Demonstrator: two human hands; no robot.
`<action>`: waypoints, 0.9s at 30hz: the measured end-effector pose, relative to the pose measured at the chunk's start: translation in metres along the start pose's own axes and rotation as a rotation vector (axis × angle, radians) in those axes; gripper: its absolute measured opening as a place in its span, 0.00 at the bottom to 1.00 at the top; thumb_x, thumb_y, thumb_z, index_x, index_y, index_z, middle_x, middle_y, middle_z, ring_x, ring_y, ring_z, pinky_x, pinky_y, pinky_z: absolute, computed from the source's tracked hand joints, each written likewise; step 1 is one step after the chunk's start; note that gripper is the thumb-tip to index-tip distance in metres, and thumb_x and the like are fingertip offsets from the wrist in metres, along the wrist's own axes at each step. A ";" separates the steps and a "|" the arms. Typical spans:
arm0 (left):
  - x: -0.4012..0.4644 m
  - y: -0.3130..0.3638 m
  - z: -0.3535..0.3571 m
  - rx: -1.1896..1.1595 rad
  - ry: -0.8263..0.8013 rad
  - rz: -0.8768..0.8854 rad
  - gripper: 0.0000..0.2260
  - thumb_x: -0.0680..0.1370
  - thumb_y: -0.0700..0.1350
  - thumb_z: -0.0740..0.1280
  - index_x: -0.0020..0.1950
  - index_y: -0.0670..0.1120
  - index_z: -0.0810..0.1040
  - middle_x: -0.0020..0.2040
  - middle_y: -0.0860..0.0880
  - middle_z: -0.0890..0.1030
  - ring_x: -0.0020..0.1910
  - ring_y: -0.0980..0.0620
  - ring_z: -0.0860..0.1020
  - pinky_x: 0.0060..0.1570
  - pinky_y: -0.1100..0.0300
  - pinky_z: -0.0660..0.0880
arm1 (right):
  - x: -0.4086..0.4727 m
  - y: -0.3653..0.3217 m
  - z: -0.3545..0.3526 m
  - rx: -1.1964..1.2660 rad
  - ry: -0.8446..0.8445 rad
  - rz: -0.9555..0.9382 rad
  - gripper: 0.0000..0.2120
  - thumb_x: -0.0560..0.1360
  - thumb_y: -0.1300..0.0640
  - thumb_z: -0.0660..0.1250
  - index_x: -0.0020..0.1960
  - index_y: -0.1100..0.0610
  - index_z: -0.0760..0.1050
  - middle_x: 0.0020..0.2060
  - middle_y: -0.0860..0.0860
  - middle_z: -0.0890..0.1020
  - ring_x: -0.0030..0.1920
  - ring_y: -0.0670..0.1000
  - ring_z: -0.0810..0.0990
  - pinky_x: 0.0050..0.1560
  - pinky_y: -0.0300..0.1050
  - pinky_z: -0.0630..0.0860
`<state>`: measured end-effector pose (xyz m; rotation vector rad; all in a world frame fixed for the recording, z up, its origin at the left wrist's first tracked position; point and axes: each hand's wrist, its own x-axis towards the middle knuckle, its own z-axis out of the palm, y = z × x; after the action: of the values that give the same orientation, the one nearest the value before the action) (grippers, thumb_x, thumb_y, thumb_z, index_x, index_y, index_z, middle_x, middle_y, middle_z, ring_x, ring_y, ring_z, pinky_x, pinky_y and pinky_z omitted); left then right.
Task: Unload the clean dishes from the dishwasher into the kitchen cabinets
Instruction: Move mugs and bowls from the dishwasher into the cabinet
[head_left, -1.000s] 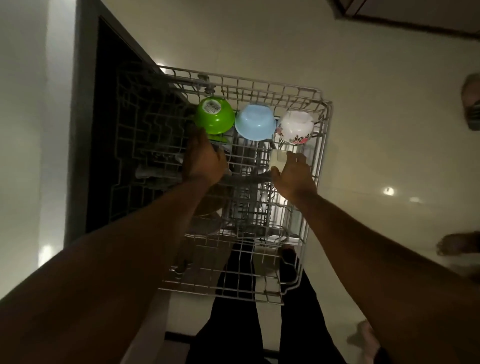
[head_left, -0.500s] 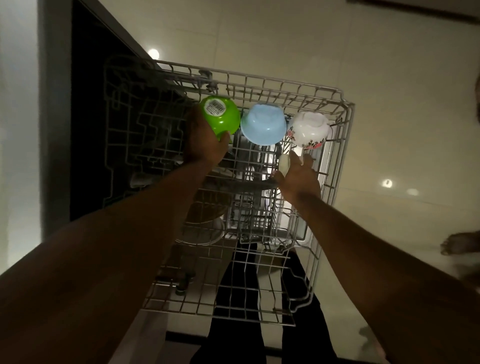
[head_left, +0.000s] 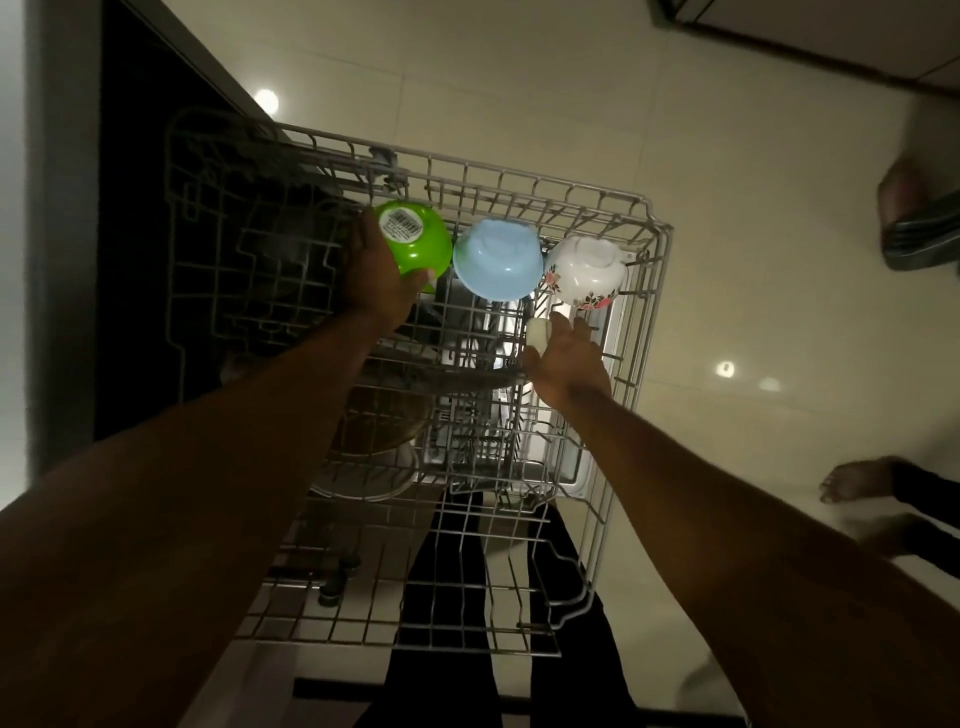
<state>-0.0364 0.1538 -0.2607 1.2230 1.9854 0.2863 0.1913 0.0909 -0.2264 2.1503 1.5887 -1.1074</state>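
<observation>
Unreadable barcode sticker on green bowl
</observation>
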 end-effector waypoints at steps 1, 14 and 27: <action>-0.002 0.000 0.000 -0.002 0.009 0.004 0.47 0.71 0.46 0.77 0.79 0.38 0.50 0.77 0.36 0.56 0.75 0.36 0.59 0.71 0.44 0.62 | -0.001 0.000 -0.001 0.016 0.005 -0.019 0.28 0.79 0.48 0.63 0.74 0.56 0.60 0.69 0.59 0.66 0.65 0.63 0.71 0.61 0.58 0.75; -0.067 -0.004 -0.026 0.025 0.128 0.003 0.47 0.70 0.43 0.78 0.79 0.38 0.52 0.79 0.38 0.55 0.76 0.36 0.55 0.72 0.47 0.56 | -0.039 -0.020 -0.012 0.058 0.035 -0.155 0.31 0.80 0.48 0.63 0.78 0.57 0.57 0.76 0.61 0.59 0.74 0.62 0.63 0.72 0.56 0.65; -0.185 0.011 -0.039 -0.118 -0.057 -0.046 0.45 0.76 0.43 0.71 0.80 0.43 0.41 0.79 0.37 0.44 0.78 0.36 0.49 0.75 0.45 0.55 | -0.107 -0.016 -0.047 -0.054 0.065 -0.325 0.31 0.80 0.48 0.62 0.78 0.56 0.56 0.77 0.61 0.57 0.75 0.64 0.60 0.70 0.57 0.65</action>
<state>-0.0126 0.0125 -0.1371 1.0974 1.9173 0.3374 0.1847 0.0492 -0.1161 1.9575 2.0266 -1.0762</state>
